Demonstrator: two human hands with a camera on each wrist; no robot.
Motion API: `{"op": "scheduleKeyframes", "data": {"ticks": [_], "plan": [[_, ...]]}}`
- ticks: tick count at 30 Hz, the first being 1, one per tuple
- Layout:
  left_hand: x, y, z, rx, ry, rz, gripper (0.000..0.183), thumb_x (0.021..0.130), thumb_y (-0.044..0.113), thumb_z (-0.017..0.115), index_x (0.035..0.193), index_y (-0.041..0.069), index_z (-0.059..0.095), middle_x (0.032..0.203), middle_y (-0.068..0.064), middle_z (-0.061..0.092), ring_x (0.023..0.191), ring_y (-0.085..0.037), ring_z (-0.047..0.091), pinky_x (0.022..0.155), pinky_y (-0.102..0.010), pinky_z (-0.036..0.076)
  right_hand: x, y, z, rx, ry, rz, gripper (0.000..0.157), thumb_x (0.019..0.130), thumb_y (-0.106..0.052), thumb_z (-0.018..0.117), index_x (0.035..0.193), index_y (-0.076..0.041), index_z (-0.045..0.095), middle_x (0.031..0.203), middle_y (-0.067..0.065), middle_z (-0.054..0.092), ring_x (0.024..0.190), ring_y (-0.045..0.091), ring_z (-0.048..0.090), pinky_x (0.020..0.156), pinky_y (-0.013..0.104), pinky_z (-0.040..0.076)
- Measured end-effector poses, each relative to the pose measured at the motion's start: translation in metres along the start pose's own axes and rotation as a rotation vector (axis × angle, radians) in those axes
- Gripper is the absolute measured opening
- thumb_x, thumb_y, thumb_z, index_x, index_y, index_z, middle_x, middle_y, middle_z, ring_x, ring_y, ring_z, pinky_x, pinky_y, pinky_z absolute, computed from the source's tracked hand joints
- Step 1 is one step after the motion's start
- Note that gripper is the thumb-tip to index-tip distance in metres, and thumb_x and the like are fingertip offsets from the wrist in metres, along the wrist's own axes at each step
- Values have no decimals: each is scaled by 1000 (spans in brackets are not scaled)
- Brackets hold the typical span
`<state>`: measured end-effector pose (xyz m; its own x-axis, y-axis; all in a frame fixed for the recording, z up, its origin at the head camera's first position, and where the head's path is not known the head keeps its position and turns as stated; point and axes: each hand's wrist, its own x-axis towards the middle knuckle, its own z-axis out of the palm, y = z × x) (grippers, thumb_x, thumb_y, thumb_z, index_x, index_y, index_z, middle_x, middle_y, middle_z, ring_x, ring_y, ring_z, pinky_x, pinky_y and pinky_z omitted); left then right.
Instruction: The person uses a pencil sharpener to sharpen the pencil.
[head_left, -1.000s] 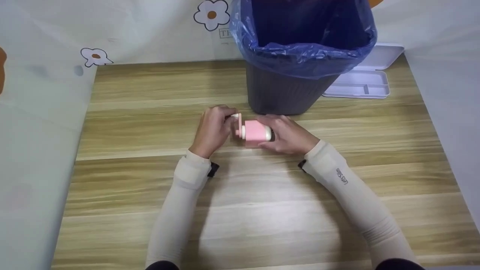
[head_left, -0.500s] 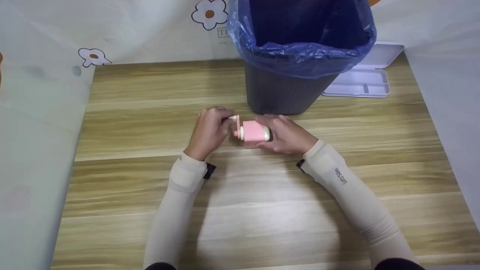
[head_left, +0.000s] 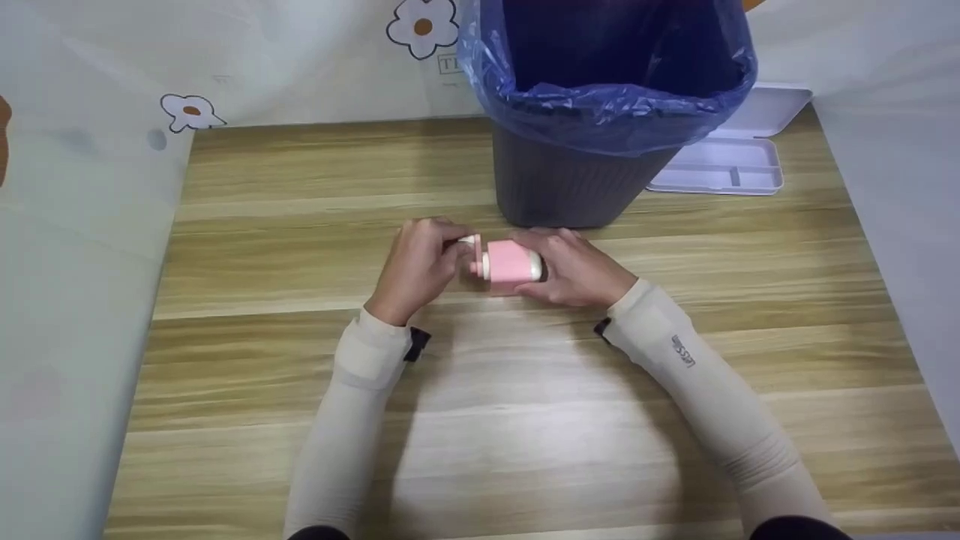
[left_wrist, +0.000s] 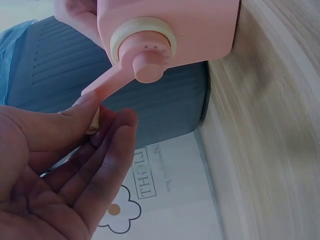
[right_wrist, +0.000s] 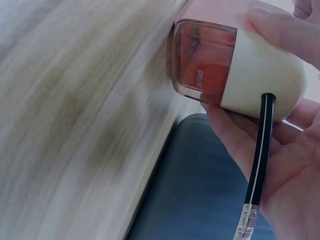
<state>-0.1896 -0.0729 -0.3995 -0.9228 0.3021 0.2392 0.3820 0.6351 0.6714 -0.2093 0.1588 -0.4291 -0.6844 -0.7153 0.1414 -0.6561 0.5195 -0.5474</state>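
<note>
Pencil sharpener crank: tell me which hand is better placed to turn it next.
Left, I'd judge: the left hand pinches the knob of the crank, while the right hand grips the sharpener, with the pencil sticking out on that side.

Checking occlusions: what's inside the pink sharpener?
A black pencil enters the sharpener through its cream end; the inserted part is covered. Through the see-through compartment a dark patch shows, too unclear to identify.

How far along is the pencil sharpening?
Done: the slim black, white-striped pencil is inserted in the boxy pink-and-cream plastic crank sharpener.
In hand: the right hand grips the sharpener; the left hand pinches the crank's small cream knob.
To go: probably removing the pencil; its tip is hidden.
</note>
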Motion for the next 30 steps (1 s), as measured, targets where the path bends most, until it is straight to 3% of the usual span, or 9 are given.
{"op": "scheduleKeyframes", "data": {"ticks": [5, 13, 24, 30], "plan": [[-3, 4, -3, -9, -38, -10, 11, 82, 3, 67, 90, 4, 74, 82, -6, 69, 69, -10, 61, 62, -27, 50, 0, 1, 1, 10, 2, 1, 63, 69, -28, 79, 122, -9, 53, 98, 3, 60, 82, 17, 56, 68, 34, 47], [-6, 10, -10, -45, -156, -46, 6, 81, 10, 71, 85, 10, 76, 81, 1, 70, 59, -7, 54, 56, -26, 45, -1, 1, 1, -9, 19, 32, 64, 70, -31, 79, 123, -8, 54, 101, 5, 63, 82, 16, 57, 66, 32, 48], [-8, 15, -15, -84, -244, -73, 8, 79, 5, 71, 85, 8, 76, 79, -1, 70, 50, -5, 46, 48, -24, 40, 1, 0, 1, 1, 13, 41, 62, 69, -31, 80, 122, -12, 56, 98, 0, 63, 80, 15, 57, 65, 31, 46], [-10, 18, -15, -68, -299, -65, 10, 79, 3, 70, 85, 8, 76, 82, -2, 70, 52, -6, 46, 54, -24, 42, 0, 0, 1, -13, 3, 46, 62, 69, -32, 80, 122, -11, 55, 101, 2, 64, 83, 14, 57, 66, 32, 46]]}}
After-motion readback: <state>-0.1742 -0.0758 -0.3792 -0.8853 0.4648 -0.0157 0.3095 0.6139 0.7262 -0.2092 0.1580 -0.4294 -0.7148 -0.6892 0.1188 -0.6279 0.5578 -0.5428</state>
